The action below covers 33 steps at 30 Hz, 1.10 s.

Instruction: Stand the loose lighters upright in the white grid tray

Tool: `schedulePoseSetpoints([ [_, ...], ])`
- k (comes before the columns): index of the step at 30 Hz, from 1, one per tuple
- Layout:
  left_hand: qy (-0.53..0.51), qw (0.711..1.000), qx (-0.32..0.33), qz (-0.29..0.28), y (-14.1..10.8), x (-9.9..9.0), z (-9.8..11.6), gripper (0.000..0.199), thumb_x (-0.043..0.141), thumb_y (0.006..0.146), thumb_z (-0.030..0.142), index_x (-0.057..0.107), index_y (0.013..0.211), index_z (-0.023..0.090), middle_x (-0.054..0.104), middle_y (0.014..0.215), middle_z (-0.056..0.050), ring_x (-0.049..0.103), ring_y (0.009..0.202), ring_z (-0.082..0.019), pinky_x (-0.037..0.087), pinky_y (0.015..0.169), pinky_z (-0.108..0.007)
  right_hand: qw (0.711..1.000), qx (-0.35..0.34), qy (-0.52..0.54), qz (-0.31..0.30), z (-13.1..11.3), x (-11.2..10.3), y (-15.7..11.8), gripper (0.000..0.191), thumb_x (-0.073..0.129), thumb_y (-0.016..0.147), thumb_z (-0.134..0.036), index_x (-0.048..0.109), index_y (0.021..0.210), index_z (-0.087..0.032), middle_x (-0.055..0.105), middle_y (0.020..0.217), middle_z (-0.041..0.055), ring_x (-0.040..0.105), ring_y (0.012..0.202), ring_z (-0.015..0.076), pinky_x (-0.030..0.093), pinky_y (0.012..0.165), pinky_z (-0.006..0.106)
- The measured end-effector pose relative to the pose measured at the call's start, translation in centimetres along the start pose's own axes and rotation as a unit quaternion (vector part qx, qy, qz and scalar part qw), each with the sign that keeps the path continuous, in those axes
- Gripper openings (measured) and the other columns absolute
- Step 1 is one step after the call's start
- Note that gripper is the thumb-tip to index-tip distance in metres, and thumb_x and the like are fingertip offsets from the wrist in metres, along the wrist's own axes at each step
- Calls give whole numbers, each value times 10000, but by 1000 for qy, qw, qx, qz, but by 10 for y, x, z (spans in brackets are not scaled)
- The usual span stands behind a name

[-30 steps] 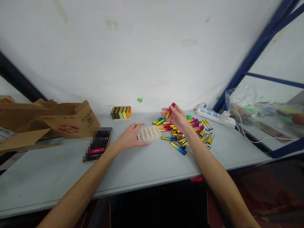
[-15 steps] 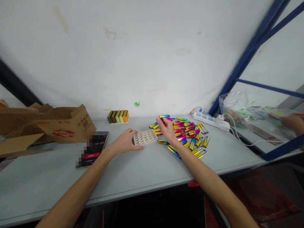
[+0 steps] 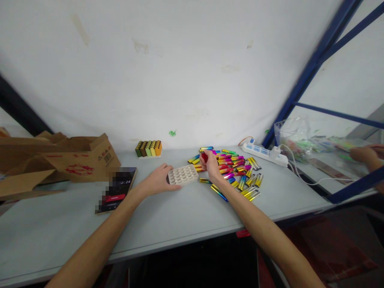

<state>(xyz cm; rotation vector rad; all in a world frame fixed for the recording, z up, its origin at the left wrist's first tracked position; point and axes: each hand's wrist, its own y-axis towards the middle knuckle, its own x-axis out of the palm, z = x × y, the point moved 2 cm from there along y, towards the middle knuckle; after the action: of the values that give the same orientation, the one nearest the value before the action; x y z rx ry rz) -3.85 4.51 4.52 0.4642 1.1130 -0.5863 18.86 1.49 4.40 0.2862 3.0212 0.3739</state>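
White wall [image 3: 186, 72], scuffed, green mark [image 3: 172, 133] low. Grey table [image 3: 162, 228] against it. Blue frame [image 3: 308, 76] right, dark post [image 3: 18, 106] left.

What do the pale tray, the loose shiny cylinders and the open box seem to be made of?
Pale tray: probably moulded plastic, matte, judging by its regular rows of cells.
Loose shiny cylinders: metal or metal-coated plastic; the glossy, mirror-like colours leave it open.
Open box: almost certainly cardboard, matte brown, with folded flaps and a printed wall.

Open cardboard box [image 3: 103, 162] near phone [image 3: 124, 188]; white power strip [image 3: 264, 153].
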Motion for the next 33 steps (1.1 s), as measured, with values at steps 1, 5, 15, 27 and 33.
schedulePoseSetpoints([
  [1,1,1000,0,-1,0,0,0,699,728,645,702,657,1091,168,625,1083,-116,632,1011,-325,496,897,-399,999,8,29,11,0,0,0,581,302,959,-687,291,575,-251,265,508,-45,222,454,119,198,437,268],
  [5,-3,1000,2,-12,0,-1,-1,721,742,648,701,652,1119,163,625,1109,-124,631,1030,-330,494,925,-415,996,15,85,29,-1,-3,1,612,340,947,-719,330,559,-245,271,500,-45,214,448,117,182,432,273],
  [15,-46,998,32,1,-5,-10,-16,654,816,587,628,645,1047,196,664,1055,-81,643,960,-306,504,848,-385,991,13,124,-57,-1,7,-4,618,480,880,-786,644,1082,-226,427,677,-58,388,514,104,333,458,228],
  [27,-96,995,33,26,2,1,-31,724,868,540,611,641,1064,166,678,999,-80,657,928,-294,510,845,-387,988,-82,-22,-133,-10,48,3,403,757,815,-535,738,1008,-182,756,985,59,682,900,192,521,812,294],
  [33,-116,992,40,20,3,2,-30,794,886,556,577,643,1182,153,685,1021,-77,639,911,-279,510,825,-376,980,-92,-148,-100,-4,70,17,476,735,800,-655,574,719,-213,672,614,-8,622,568,156,438,574,255],
])
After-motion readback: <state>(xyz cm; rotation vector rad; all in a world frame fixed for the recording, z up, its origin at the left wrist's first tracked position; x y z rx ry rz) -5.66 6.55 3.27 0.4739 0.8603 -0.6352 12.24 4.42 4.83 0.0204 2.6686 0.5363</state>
